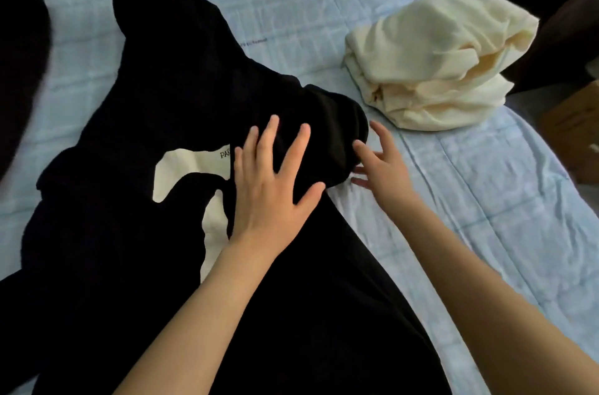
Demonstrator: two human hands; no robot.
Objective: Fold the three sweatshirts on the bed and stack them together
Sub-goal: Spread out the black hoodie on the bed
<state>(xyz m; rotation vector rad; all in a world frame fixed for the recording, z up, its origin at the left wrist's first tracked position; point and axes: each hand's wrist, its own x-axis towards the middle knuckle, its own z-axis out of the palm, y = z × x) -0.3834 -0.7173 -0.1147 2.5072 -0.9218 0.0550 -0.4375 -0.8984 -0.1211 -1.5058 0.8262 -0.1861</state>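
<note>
Two hands work at the same spot: the right-hand end of the black sweatshirt (146, 122), where a bunched dark lump, probably a sleeve or hood folded back on itself, juts toward the cream sweatshirt (434, 67). The left hand (272, 187) lies flat on that lump, fingers spread, pressing and gripping nothing. The right hand (382, 168) is open too, its fingertips at the lump's right edge, just above the pale blue bed (486, 206); whether they touch the cloth I cannot tell.

The black sweatshirt sprawls unfolded, its long axis running from the near middle up toward the far left, with the white print (181, 174) just left of the left hand. So the garment lies mostly left and near of both hands, and the right hand is the nearer one to the loose end; the fold likely goes leftward, over the body.

The cream sweatshirt sits folded at far right, apart from the black one. A third dark garment (19, 70) shows at the far left edge.
</note>
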